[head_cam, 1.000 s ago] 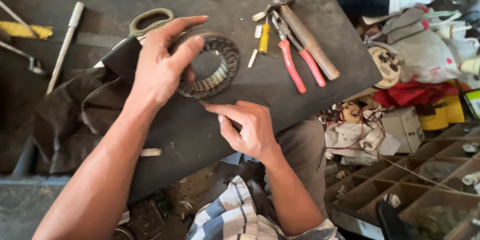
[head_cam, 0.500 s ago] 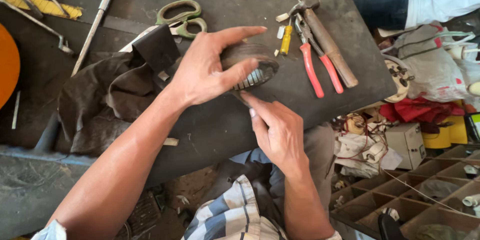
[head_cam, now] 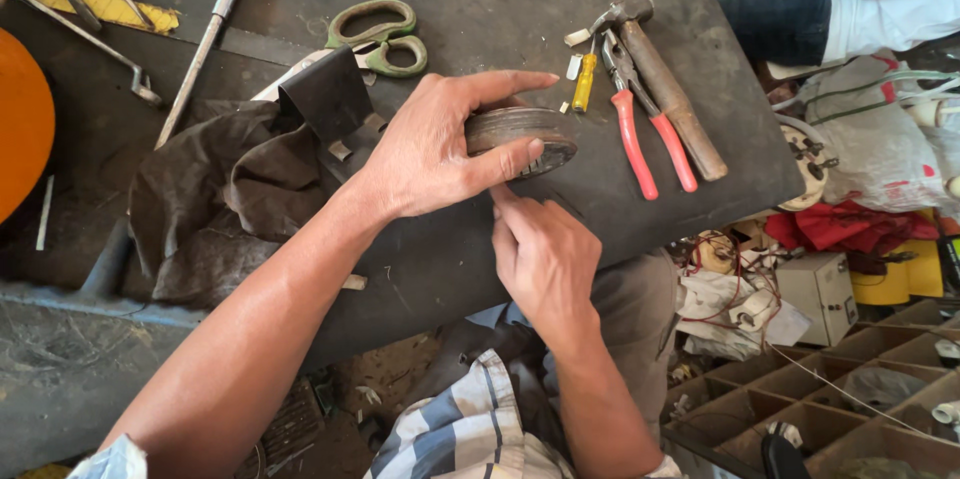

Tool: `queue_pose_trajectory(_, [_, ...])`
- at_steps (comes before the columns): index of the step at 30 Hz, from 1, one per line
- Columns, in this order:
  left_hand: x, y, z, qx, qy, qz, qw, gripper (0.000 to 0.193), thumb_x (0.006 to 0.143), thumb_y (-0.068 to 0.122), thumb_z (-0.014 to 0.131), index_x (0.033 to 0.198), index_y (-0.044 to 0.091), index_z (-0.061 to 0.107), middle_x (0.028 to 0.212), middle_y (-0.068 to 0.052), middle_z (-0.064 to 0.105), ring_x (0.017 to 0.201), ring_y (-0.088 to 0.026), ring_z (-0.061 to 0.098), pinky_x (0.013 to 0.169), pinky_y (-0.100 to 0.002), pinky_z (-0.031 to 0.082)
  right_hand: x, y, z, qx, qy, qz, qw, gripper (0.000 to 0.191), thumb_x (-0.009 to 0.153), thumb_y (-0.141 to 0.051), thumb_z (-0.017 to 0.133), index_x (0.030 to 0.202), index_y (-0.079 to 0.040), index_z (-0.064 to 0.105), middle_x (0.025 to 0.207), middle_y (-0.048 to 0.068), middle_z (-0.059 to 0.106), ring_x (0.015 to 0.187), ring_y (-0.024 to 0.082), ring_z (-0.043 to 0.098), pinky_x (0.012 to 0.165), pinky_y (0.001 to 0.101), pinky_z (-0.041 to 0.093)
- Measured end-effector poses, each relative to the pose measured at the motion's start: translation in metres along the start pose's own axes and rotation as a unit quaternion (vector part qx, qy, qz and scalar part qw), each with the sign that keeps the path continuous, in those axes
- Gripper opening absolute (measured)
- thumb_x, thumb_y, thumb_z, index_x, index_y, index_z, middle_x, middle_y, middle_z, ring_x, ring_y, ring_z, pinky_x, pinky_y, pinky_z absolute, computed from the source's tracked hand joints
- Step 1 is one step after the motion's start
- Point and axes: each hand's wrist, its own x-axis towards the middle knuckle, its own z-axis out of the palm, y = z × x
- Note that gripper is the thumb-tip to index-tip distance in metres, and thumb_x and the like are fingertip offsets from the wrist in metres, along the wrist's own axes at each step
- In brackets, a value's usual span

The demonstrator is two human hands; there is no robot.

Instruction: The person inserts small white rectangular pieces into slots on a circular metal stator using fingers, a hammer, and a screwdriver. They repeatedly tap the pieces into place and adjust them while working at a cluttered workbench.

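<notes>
Now, from your head camera, your left hand [head_cam: 430, 154] clamps one round metal ring [head_cam: 525, 134] on the dark workbench [head_cam: 450, 269], while your right hand [head_cam: 540, 259] has its fingers curled, fingertips touching the ring's lower edge. Nearby lie one pair of scissors [head_cam: 380, 34], one hammer [head_cam: 665, 84], one pair of red-handled pliers [head_cam: 645, 134], and a brown cloth [head_cam: 215, 199].

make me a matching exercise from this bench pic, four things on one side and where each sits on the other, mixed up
Things:
1. metal ring
2. scissors
3. pliers
4. dark cloth

Places:
A. right of the ring, beside the hammer
B. left of the left hand, bunched on the table
C. gripped in the left hand
D. above the left hand, toward the table's far side

Pairs: 1-C, 2-D, 3-A, 4-B
</notes>
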Motion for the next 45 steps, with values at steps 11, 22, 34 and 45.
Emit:
queue_pose_trajectory(11, [-0.004,0.0,0.003,-0.028,0.0,-0.059,0.998,0.06,0.086,0.033,0.074,0.14,0.008,0.063,0.101,-0.013,0.08,0.087,-0.019,0.078,0.082,-0.032,0.059,0.007,-0.006,-0.001,-0.061,-0.027,-0.006,0.998,0.001,0.087,-0.012,0.071,0.087,-0.012,0.072,0.078,0.005,0.068,0.073,0.026,0.066,0.064,0.043,0.051])
queue_pose_trajectory(22, [-0.003,0.004,0.005,-0.005,0.008,-0.078,0.997,0.065,0.083,0.033,0.075,0.142,0.01,0.061,0.098,-0.014,0.079,0.085,-0.024,0.08,0.081,-0.034,0.06,0.005,-0.009,0.007,-0.07,-0.032,0.008,0.997,0.005,0.085,-0.012,0.072,0.081,-0.01,0.069,0.073,0.006,0.066,0.068,0.028,0.065,0.06,0.0445,0.051])
queue_pose_trajectory(34, [-0.002,0.001,0.002,-0.019,0.003,-0.081,0.997,0.066,0.084,0.033,0.076,0.143,0.008,0.06,0.1,-0.014,0.08,0.091,-0.021,0.078,0.087,-0.035,0.058,0.007,0.002,-0.003,0.039,-0.027,0.042,0.998,0.02,0.091,-0.011,0.071,0.11,-0.011,0.075,0.087,0.012,0.074,0.076,0.03,0.071,0.067,0.0408,0.055])
queue_pose_trajectory(45, [0.0,-0.004,0.0,0.0,-0.003,-0.059,0.998,0.058,0.091,0.039,0.075,0.14,0.01,0.064,0.101,-0.013,0.08,0.092,-0.018,0.079,0.086,-0.033,0.059,-0.003,0.073,-0.041,0.1,-0.002,0.236,0.967,0.034,0.103,-0.012,0.062,0.135,-0.012,0.073,0.077,0.014,0.072,0.067,0.02,0.069,0.066,0.0347,0.053])
